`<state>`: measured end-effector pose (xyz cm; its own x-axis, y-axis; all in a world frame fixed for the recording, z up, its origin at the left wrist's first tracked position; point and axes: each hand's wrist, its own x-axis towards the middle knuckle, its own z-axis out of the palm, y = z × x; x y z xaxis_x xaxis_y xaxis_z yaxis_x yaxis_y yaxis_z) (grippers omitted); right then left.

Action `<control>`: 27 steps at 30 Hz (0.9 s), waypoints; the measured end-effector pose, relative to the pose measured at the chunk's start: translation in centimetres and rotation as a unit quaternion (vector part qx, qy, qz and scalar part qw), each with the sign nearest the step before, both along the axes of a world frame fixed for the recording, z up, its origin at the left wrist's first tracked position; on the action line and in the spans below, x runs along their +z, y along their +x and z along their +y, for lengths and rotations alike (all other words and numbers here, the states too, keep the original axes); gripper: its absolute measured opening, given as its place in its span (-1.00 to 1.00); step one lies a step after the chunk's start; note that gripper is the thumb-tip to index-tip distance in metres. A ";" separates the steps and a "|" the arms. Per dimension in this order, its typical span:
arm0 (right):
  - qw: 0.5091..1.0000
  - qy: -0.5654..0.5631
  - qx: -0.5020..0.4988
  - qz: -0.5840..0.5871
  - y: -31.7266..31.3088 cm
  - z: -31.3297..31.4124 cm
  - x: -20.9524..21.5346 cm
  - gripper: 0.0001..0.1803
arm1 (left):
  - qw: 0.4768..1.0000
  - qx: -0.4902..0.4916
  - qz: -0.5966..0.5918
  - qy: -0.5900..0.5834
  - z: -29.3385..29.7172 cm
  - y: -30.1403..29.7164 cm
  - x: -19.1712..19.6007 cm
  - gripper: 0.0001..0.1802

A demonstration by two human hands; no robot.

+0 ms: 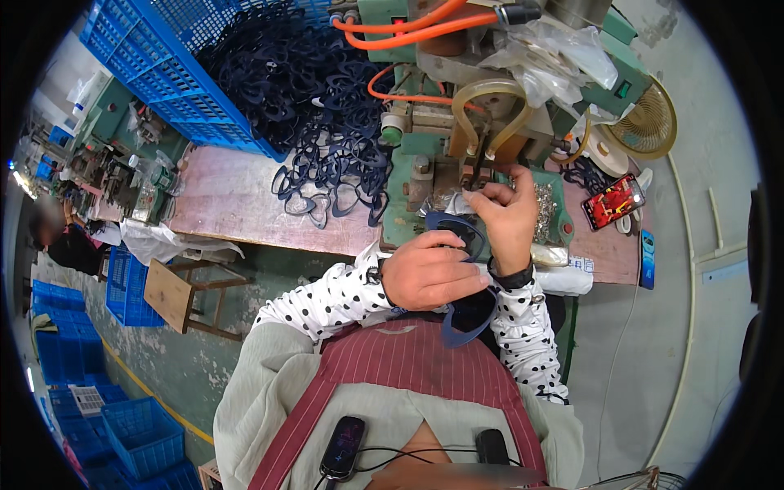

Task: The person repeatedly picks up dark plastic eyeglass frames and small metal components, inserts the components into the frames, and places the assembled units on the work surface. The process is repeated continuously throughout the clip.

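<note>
My left hand (429, 269) grips a dark blue plastic eyeglass frame (459, 233) just in front of a green bench machine (441, 155). A second dark blue frame (469, 320) hangs below that hand, against my striped apron. My right hand (506, 214) is raised to the machine's work point, fingers pinched together near the frame's edge; whether a small part sits between them is too small to tell. A heap of small metal parts (545, 211) lies in a tray just right of that hand.
A pile of dark blue frames (314, 106) spills from a blue crate (175, 77) onto the worn wooden bench (229, 200). Orange hoses (408, 28) and clear tubes run over the machine. A phone (614, 202) and a fan (649, 122) sit right. A wooden stool (184, 294) stands left.
</note>
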<state>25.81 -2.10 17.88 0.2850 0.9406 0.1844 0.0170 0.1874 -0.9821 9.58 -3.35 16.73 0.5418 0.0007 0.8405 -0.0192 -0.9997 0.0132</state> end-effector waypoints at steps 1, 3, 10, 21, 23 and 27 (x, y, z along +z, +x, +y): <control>1.000 0.001 -0.002 0.006 -0.1 -0.1 0.1 -0.44 | 1.000 -0.012 -0.010 0.002 0.0 0.0 0.2 -0.56; 1.000 -0.009 -0.020 -0.007 0.3 -0.2 0.4 -0.40 | 0.999 -0.039 0.026 -0.007 0.8 0.1 0.1 -0.58; 0.878 -0.132 -0.286 -0.360 12.2 2.1 -9.2 -0.54 | 0.992 -0.102 0.063 -0.025 3.4 1.2 -1.7 -0.56; 0.821 0.036 -0.201 -0.533 12.6 0.2 -11.5 -0.88 | 0.992 -0.108 0.055 -0.022 3.4 1.0 -1.4 -0.57; 0.837 0.013 -0.234 -0.495 13.3 0.6 -13.0 -0.86 | 0.997 -0.057 0.046 -0.016 2.8 1.2 -2.6 -0.56; 0.757 0.043 -0.251 -0.602 11.8 0.3 -11.7 -0.78 | 0.991 0.136 -0.009 0.010 1.5 -1.1 -3.1 -0.54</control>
